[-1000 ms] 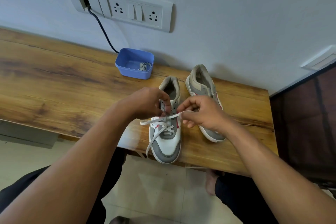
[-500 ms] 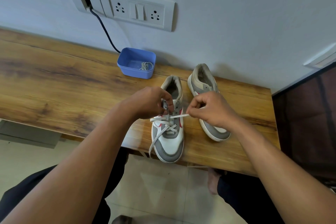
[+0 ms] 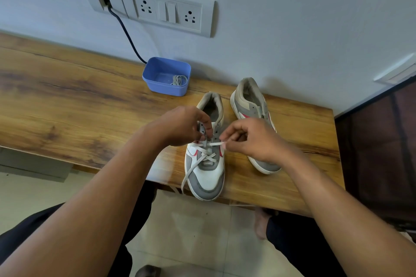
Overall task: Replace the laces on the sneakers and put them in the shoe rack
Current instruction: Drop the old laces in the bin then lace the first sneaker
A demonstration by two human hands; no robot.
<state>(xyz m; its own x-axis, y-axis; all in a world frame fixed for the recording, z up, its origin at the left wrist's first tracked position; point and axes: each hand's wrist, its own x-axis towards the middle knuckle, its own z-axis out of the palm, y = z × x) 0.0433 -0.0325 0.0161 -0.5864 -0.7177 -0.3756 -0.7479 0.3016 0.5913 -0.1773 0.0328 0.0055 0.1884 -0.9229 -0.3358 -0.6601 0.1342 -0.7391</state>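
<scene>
A blue tub [image 3: 166,90] with a coiled grey lace [image 3: 179,79] sits on the table [image 3: 67,96] by the wall. A cable [image 3: 126,31] drops behind it from the socket panel [image 3: 166,11]. The sneaker [image 3: 206,179] stands at the front edge, with a second sneaker [image 3: 248,99] just to its right. The left hand [image 3: 182,126] grips the sneaker's eyelet edge with curled fingers. The right hand [image 3: 249,139] pinches the white lace [image 3: 195,167] (its other end hangs off the table). The hands cover the upper eyelets, and the right hand hides the second sneaker's middle.
</scene>
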